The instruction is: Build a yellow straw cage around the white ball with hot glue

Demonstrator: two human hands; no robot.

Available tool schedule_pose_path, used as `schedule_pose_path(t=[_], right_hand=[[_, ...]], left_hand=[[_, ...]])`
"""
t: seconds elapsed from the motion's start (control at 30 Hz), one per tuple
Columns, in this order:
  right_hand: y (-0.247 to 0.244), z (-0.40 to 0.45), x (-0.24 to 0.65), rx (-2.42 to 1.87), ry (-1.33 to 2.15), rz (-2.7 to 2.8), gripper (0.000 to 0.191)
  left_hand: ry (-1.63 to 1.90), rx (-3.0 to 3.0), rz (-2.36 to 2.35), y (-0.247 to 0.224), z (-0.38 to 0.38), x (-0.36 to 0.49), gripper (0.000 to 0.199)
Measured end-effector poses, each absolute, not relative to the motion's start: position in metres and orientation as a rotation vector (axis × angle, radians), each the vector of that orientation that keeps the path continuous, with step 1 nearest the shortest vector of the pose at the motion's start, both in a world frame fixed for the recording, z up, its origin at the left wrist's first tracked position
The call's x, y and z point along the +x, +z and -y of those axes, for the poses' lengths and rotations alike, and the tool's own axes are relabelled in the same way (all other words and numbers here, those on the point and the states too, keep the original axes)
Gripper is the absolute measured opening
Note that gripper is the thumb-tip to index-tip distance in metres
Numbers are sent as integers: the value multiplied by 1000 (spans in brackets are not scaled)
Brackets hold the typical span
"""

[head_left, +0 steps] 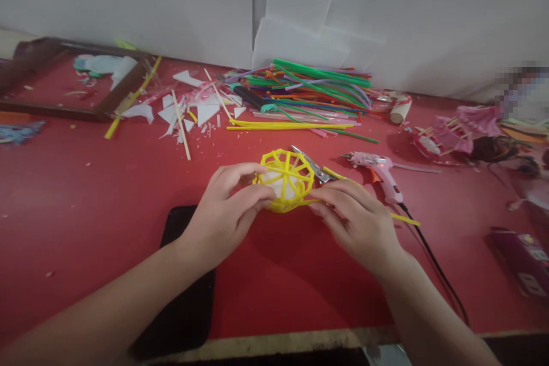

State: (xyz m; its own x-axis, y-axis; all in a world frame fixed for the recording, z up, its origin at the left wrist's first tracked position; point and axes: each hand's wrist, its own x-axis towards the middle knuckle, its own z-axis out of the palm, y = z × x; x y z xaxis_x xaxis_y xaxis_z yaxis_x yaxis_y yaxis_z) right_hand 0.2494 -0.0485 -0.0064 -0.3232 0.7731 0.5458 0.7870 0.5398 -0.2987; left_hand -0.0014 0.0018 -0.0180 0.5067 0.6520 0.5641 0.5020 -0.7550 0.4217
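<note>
A small round yellow frame (286,170) with spokes and a white inside is held above the red table (274,291). My left hand (229,206) pinches its left side between thumb and fingers. At its lower right, my right hand (358,220) has its fingers closed on a thin yellow strip (405,219), which runs from the frame and shows again beyond the hand. Scissors (315,166) lie just behind the frame, their handles partly hidden by the right hand.
Behind lie a pink glue gun (377,170) with a black cord, colourful pipe cleaners (317,86), yellow sticks (291,126) and white scraps (206,113). A black phone-like slab (189,303) sits under my left forearm. A brown wooden frame (51,108) stands far left, a dark red box (521,257) right.
</note>
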Motion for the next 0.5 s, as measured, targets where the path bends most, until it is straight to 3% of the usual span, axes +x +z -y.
schedule_pose_path(t=[0.5], right_hand=[[2,45,261,-1286,-130,2165,6]], left_hand=[[1078,2431,-858,-21,-8,-3,21]])
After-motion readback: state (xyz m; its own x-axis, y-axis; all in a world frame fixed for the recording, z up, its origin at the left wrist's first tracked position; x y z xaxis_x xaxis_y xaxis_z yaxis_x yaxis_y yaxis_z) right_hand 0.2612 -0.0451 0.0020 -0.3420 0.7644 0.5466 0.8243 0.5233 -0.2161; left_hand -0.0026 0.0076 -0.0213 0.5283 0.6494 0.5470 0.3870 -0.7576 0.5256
